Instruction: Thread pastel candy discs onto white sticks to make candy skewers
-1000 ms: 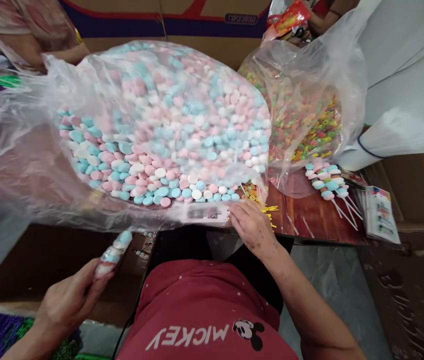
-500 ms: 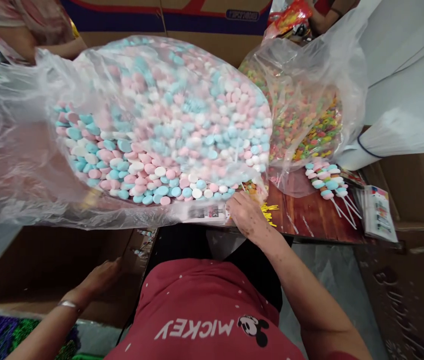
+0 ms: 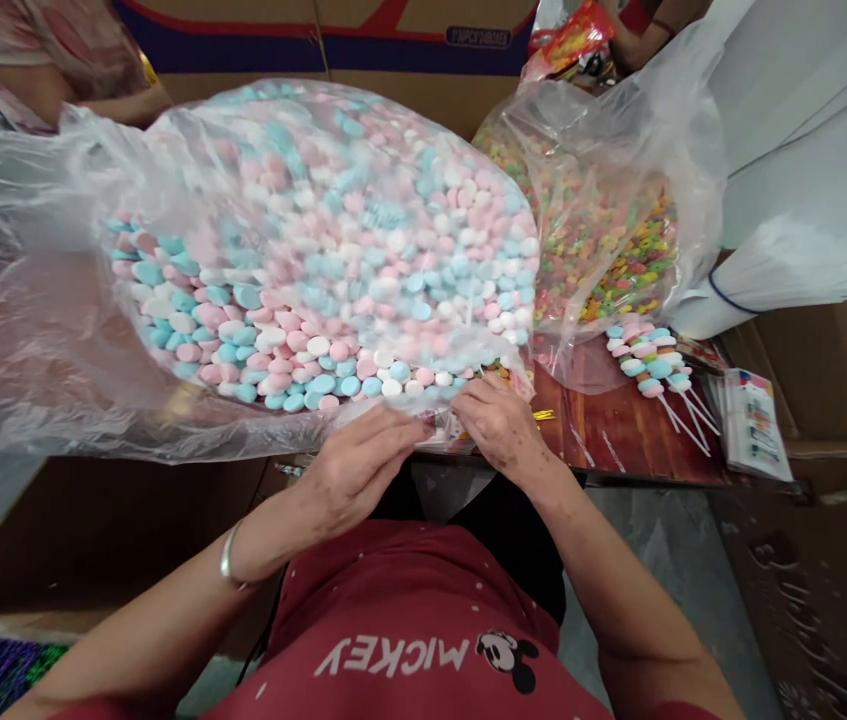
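At the table's front edge, a clear printed plastic packet (image 3: 444,430) lies between my two hands and shows only in part. My left hand (image 3: 359,462), with a silver bangle on the wrist, has its fingers together at the packet's left side. The curled fingers of my right hand (image 3: 496,420) pinch at its right side; both sets of fingertips are partly hidden. Just beyond is a large clear bag (image 3: 363,240) of pink, blue and white round candies. Orange and green candies (image 3: 496,368) and yellow twist ties (image 3: 544,414) are by my right hand.
A second bag (image 3: 618,220) of multicoloured candies stands at the back right. Candy skewers (image 3: 652,358) on white sticks lie near a stack of printed packets (image 3: 757,425). Cardboard boxes (image 3: 115,540) stand below left and right. Other people's arms show at the back.
My left hand has come up from over the box at lower left to the packet beside my right hand. My right hand has stayed nearly in place, now covering more of the twist ties.
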Demonstrator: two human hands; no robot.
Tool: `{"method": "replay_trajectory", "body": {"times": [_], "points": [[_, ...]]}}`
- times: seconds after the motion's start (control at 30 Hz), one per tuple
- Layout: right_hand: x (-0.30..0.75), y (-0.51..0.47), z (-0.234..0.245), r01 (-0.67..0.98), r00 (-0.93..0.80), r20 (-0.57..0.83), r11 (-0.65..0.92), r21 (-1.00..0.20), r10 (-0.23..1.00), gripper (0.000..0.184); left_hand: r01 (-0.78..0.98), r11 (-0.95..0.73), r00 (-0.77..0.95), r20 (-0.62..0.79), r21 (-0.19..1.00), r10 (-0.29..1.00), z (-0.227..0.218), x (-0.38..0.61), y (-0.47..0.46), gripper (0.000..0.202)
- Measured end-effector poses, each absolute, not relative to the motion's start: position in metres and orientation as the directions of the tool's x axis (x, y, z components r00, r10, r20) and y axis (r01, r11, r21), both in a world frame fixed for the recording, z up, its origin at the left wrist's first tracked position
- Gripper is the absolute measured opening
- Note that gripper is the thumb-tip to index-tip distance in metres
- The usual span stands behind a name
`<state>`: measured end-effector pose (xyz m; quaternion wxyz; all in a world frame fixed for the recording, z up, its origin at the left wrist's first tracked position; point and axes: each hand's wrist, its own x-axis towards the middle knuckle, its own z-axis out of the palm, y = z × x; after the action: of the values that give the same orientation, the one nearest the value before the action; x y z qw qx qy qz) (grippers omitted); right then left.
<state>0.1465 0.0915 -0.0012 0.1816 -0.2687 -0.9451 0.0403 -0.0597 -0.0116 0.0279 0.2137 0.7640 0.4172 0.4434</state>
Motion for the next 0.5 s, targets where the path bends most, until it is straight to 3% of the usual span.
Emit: {"method": "replay_trajectory", "body": {"times": [0.07,0.13,0.27,0.33,0.4,0.47,0.5], "points": [[0.151,0.084,0.010,0.490,-0.759,0.411,0.859,-0.151,0.505,0.029,0.541,-0.543,0.239,0.501,0.642,0.831,0.028,-0.049,0.007,0.022],[0.158,0.075,0.019,0.465,-0.729,0.496,0.873,-0.148,0.473,0.027,0.589,-0.479,0.258,0.410,0.651,0.875,0.031,-0.043,0.021,0.019],[0.174,0.061,0.022,0.400,-0.656,0.616,0.893,-0.205,0.436,0.020,0.497,-0.301,0.331,0.143,0.814,0.933,0.040,-0.034,0.030,0.017],[0.180,0.057,0.020,0.407,-0.575,0.636,0.854,-0.323,0.515,0.021,0.394,-0.158,0.331,0.021,0.906,0.943,0.043,-0.030,0.031,0.015],[0.184,0.055,0.018,0.416,-0.436,0.596,0.738,-0.531,0.675,0.037,0.301,-0.059,0.332,-0.046,0.952,0.942,0.044,-0.025,0.031,0.016],[0.188,0.055,0.018,0.382,-0.377,0.460,0.587,-0.714,0.804,0.052,0.272,-0.049,0.337,-0.047,0.961,0.940,0.043,-0.022,0.032,0.015],[0.189,0.055,0.019,0.366,-0.400,0.382,0.527,-0.767,0.833,0.049,0.279,-0.066,0.340,-0.034,0.958,0.940,0.043,-0.020,0.032,0.014]]}}
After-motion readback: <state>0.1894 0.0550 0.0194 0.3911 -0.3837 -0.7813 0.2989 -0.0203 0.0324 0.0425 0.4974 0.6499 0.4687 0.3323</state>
